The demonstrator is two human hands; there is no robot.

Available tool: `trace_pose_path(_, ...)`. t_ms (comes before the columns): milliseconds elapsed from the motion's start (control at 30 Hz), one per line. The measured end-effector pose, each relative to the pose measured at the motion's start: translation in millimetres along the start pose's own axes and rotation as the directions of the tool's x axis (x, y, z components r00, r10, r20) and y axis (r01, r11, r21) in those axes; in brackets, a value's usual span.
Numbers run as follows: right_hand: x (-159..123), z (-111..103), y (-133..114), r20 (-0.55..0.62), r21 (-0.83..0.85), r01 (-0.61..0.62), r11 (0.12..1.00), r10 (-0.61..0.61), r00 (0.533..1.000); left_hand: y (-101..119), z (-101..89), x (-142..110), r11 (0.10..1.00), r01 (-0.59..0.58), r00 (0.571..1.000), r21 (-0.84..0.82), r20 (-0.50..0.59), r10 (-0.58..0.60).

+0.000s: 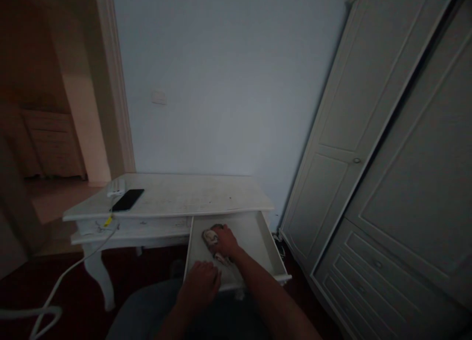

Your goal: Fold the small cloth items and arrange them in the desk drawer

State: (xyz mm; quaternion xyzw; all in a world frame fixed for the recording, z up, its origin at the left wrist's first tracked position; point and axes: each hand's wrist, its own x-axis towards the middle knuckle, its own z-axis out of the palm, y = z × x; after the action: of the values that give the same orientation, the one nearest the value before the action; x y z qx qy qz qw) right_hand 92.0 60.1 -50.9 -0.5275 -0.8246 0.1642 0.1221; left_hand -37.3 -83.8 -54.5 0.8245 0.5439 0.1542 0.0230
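Note:
The white drawer [254, 237] is pulled out from the right side of a white desk [184, 195]. Inside it, my right hand [226, 240] presses a crumpled, patterned cloth [210, 237] against the bottom, toward the left side. My fingers are closed over the cloth and partly hide it. At the drawer's near left corner is my left hand [202, 281], its fingers curled over the front edge. My thumb and the underside of that grip are hard to see in the dim light.
A dark phone [128, 200] lies on the desk's left end, beside a white device [116, 187]. A white cable [73, 272] hangs from there toward the lower left. On the right stands a tall wardrobe [332, 158], close to the drawer. Dark items [279, 244] lie between them.

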Motion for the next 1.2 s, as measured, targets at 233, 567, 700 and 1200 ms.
trace_pose_path(233, -23.9, 17.5, -4.4, 0.279, -0.01, 0.457, 0.889, -0.437, 0.855, -1.7, -4.3, -1.3, 0.996, -0.041, 0.999, -0.077, 0.001, 0.041)
trace_pose_path(567, -89.8, -87.7, 107.2, 0.176, -0.148, 0.019, 0.989, 0.008, 0.984, 5.1, -4.2, 4.3, 0.999, 0.037, 0.993, 0.035, 0.107, -0.041)
trace_pose_path(700, -65.5, -75.3, 92.6, -0.044, -0.174, -0.19, 0.966, 0.185, 0.982, 6.3, -4.9, 5.3, 0.998, 0.048, 0.99, 0.045, 0.128, -0.054)
trace_pose_path(1200, -21.7, -6.4, 10.7, 0.384, 0.079, 0.457, 0.886, -0.45, 0.806, 3.4, -12.4, 5.2, 0.983, 0.181, 0.942, 0.028, 0.284, -0.181)
